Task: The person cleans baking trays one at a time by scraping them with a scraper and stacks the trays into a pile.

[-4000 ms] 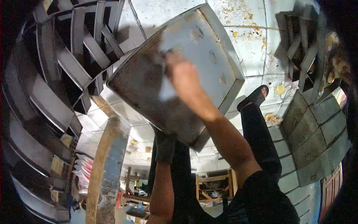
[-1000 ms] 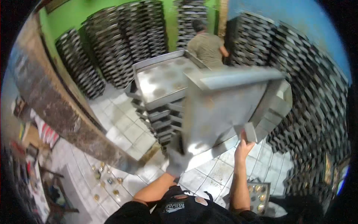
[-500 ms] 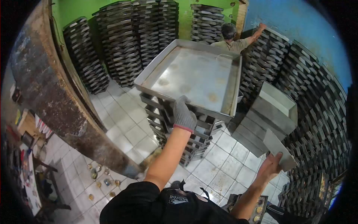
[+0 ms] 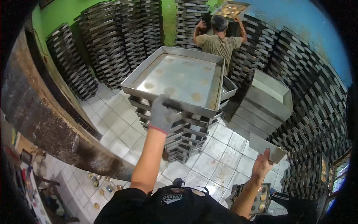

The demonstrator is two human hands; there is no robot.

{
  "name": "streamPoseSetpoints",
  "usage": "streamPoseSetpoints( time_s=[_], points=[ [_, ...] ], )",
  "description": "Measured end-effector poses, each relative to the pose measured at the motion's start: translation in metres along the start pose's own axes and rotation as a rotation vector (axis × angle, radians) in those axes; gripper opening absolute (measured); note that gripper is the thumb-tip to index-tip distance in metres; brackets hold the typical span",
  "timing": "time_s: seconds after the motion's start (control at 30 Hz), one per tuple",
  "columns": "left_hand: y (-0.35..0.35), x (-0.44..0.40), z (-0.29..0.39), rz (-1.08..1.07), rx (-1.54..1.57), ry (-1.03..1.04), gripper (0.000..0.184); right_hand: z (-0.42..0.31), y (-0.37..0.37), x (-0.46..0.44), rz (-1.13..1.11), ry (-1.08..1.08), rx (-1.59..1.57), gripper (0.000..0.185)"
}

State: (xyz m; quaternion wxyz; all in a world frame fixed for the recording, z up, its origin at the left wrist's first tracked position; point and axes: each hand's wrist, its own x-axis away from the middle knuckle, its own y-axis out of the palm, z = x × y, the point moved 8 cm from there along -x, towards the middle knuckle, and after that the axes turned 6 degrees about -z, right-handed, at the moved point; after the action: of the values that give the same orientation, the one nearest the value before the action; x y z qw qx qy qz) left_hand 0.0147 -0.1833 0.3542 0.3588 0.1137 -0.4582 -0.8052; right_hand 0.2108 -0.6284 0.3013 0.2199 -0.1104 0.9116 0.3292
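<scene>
My left hand (image 4: pixel 162 114), in a grey knit glove with a red cuff, grips the near rim of a large square metal baking tray (image 4: pixel 182 80). Brownish round marks spot the tray's bottom. Beneath it stands a tall stack of similar trays (image 4: pixel 188 136), laid crosswise. At the lower right my bare right hand (image 4: pixel 262 167) holds a flat, rectangular metal scraper (image 4: pixel 265 146) between thumb and fingers, apart from the tray.
Metal boxes (image 4: pixel 257 114) are piled to the right. Tray stacks (image 4: pixel 112 44) line the walls. Beyond my tray a person (image 4: pixel 220 41) holds up a tray of round baked pieces (image 4: pixel 234 8). A rusty curved edge (image 4: pixel 56 134) runs along the left; small items (image 4: pixel 109 188) lie on the floor.
The view has shifted, and the tray and my left hand appear further left and lower. My scraper has lowered slightly. The other person now raises a filled tray overhead.
</scene>
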Motion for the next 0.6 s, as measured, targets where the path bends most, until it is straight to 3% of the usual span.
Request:
streamPoseSetpoints(
  time_s=[0.07,0.13,0.17,0.23,0.27,0.37,0.4,0.47,0.53,0.6],
  points=[
    [-0.021,0.013,0.000,0.088,0.133,-0.086,0.021,0.018,-0.013,0.011,0.028,0.141,0.036,0.052],
    [-0.026,0.034,0.013,-0.074,0.120,0.081,0.026,0.034,-0.029,0.022,0.030,0.206,0.048,0.055],
    [-0.023,0.045,0.008,-0.075,0.111,0.066,0.026,0.046,-0.037,0.031,0.083,0.295,0.020,0.055],
    [0.012,0.087,0.028,-0.099,0.034,0.314,0.027,0.071,-0.049,0.051,0.163,0.483,-0.031,0.057],
    [-0.002,0.086,0.023,-0.094,0.021,0.289,0.027,0.081,-0.055,0.059,0.190,0.489,-0.025,0.057],
    [-0.007,0.088,-0.009,-0.465,-0.576,0.082,0.030,0.119,-0.048,0.093,0.140,0.775,-0.067,0.053],
    [-0.008,0.088,-0.022,-0.474,-0.578,0.048,0.030,0.124,-0.031,0.099,0.114,0.807,-0.086,0.051],
    [-0.017,0.086,-0.083,-0.569,-0.843,-0.288,0.036,0.128,-0.003,0.108,0.071,0.803,-0.128,0.045],
    [-0.027,0.077,-0.123,-0.687,-1.048,-0.231,0.044,0.142,0.016,0.121,-0.037,0.899,-0.345,0.043],
    [-0.043,0.069,-0.160,-0.746,-0.890,-0.281,0.051,0.129,0.070,0.119,-0.255,0.950,-0.567,0.048]
  ],
)
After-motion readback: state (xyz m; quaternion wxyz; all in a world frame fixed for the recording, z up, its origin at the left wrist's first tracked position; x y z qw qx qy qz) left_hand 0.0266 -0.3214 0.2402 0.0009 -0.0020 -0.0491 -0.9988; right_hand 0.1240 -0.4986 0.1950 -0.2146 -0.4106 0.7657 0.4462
